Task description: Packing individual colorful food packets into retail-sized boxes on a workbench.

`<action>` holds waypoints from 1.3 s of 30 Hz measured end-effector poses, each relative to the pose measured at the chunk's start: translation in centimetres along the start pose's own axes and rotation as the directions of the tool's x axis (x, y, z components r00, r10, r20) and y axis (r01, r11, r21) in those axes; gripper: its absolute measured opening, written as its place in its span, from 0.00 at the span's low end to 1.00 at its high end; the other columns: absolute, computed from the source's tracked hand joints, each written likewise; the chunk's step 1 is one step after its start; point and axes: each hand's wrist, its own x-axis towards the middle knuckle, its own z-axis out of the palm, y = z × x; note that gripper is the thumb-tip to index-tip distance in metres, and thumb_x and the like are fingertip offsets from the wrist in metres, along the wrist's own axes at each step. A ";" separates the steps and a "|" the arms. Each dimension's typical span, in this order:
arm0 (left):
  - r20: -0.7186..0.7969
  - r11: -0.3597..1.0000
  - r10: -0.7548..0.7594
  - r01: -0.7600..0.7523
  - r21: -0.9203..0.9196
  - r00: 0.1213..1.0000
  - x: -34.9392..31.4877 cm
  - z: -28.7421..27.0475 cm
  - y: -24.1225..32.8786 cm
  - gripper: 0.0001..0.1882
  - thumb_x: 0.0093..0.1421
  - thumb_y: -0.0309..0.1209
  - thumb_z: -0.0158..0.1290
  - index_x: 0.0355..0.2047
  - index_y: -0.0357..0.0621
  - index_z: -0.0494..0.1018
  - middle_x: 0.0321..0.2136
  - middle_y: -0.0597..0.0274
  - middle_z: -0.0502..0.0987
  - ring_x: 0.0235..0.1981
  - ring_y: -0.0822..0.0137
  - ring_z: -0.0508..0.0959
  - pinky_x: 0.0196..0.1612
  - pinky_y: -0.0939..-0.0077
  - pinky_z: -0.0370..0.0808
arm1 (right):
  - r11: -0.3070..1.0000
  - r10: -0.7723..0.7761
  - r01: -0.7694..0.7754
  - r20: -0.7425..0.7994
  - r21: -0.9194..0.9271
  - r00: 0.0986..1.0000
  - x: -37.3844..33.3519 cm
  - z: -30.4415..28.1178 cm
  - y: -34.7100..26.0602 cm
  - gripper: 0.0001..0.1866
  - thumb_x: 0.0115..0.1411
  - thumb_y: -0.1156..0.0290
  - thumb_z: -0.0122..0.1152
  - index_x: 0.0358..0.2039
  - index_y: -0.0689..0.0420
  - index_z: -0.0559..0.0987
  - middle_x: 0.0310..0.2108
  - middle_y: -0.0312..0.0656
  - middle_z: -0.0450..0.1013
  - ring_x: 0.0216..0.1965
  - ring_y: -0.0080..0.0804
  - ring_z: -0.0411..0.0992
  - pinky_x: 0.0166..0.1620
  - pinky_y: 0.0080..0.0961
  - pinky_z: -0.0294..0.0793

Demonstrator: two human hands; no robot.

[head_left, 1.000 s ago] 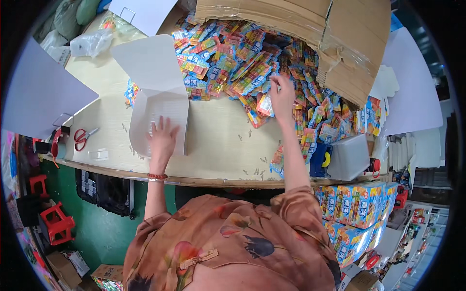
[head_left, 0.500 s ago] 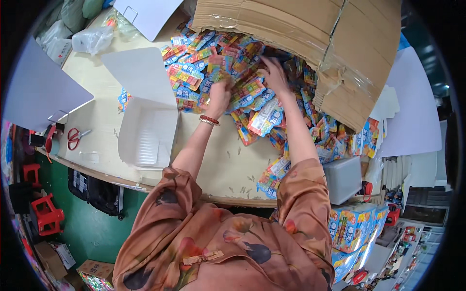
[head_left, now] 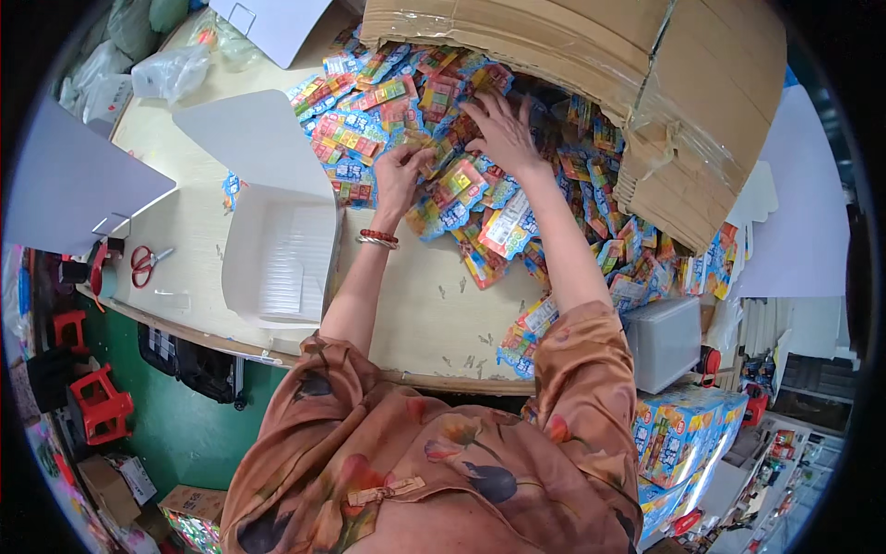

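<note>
A big heap of small colourful packets [head_left: 351, 136], blue-edged with red, yellow and green blocks, spreads across the table at the mouth of a cardboard carton [head_left: 563, 35]. My left hand [head_left: 399, 180], with a red bracelet at its wrist, is closed at the heap's left part and pinches a packet [head_left: 432, 153] by its edge. To the right of it, my right hand [head_left: 506, 138] rests over the packets near the carton's opening, fingers spread. Whether those fingertips grip anything cannot be made out. An open white box [head_left: 242, 263] stands left of my left forearm.
Red-handled scissors [head_left: 143, 266] lie at the table's left. White boards [head_left: 78, 175] stand at left and right. A translucent plastic bin [head_left: 663, 343] sits at the right front edge, above stacked printed boxes [head_left: 678, 434]. Red stools [head_left: 100, 404] are on the green floor.
My right hand has shifted left over the heap and its fingers have spread. The left hand has moved slightly left, still closed. The whole view has shifted a little.
</note>
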 end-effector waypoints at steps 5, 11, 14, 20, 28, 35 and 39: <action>-0.017 0.974 -0.097 0.092 -0.207 0.995 -1.4 -1.4 -0.3 0.09 0.56 0.30 0.59 0.29 0.33 0.80 0.20 0.67 0.78 0.21 0.81 0.69 0.25 0.83 0.65 | 0.998 -0.029 0.024 0.083 0.065 0.996 -0.2 0.2 1.3 0.23 0.53 0.71 0.62 0.50 0.53 0.70 0.49 0.45 0.63 0.51 0.45 0.67 0.57 0.44 0.63; -0.190 0.993 0.000 -0.022 -0.114 0.982 -1.1 -1.3 -1.0 0.10 0.60 0.30 0.54 0.30 0.33 0.75 0.22 0.61 0.78 0.23 0.78 0.70 0.27 0.80 0.68 | 0.971 -0.015 -0.019 0.137 0.237 0.990 -0.1 -2.8 2.3 0.16 0.52 0.71 0.63 0.42 0.56 0.73 0.45 0.48 0.65 0.43 0.47 0.70 0.43 0.40 0.71; -0.244 0.996 0.081 -0.090 -0.027 0.966 -1.3 -1.0 0.0 0.10 0.63 0.30 0.50 0.32 0.33 0.72 0.22 0.57 0.77 0.23 0.73 0.72 0.29 0.75 0.70 | 0.862 0.112 -0.006 -0.178 0.507 0.978 -1.1 -5.3 2.4 0.13 0.49 0.67 0.67 0.29 0.62 0.75 0.40 0.48 0.70 0.34 0.39 0.71 0.36 0.31 0.70; -0.276 0.997 0.045 -0.026 0.073 0.960 -3.4 -1.9 2.3 0.10 0.66 0.31 0.45 0.37 0.35 0.65 0.25 0.50 0.76 0.25 0.65 0.75 0.30 0.69 0.71 | 0.698 0.497 -0.311 -0.124 0.645 0.859 -3.6 -8.5 -0.5 0.25 0.48 0.73 0.69 0.45 0.59 0.68 0.37 0.45 0.75 0.34 0.27 0.75 0.34 0.24 0.76; -0.308 0.970 0.197 -0.141 0.197 0.931 -8.0 -4.7 3.6 0.08 0.67 0.30 0.42 0.38 0.36 0.65 0.31 0.44 0.75 0.32 0.51 0.77 0.33 0.63 0.71 | 0.349 0.355 -0.559 0.447 0.752 0.821 -6.6 -11.3 -4.0 0.25 0.53 0.64 0.64 0.48 0.57 0.64 0.32 0.36 0.70 0.26 0.19 0.69 0.24 0.17 0.67; 0.075 0.851 0.422 -0.423 0.310 0.904 -16.4 -6.3 5.0 0.06 0.63 0.24 0.46 0.39 0.37 0.68 0.40 0.48 0.76 0.40 0.50 0.77 0.40 0.66 0.74 | -0.010 0.063 -0.755 0.754 0.656 0.654 -9.7 -3.6 -7.3 0.15 0.56 0.66 0.56 0.43 0.53 0.69 0.31 0.34 0.67 0.19 0.17 0.64 0.15 0.15 0.60; 0.326 0.805 0.482 -0.558 0.203 0.813 -19.3 -7.6 2.0 0.15 0.57 0.23 0.54 0.45 0.40 0.68 0.52 0.46 0.69 0.51 0.48 0.71 0.51 0.62 0.70 | -0.269 0.138 -0.766 0.811 0.584 0.569 -11.6 -1.3 -10.5 0.18 0.65 0.51 0.47 0.42 0.53 0.74 0.23 0.31 0.71 0.16 0.16 0.64 0.14 0.14 0.57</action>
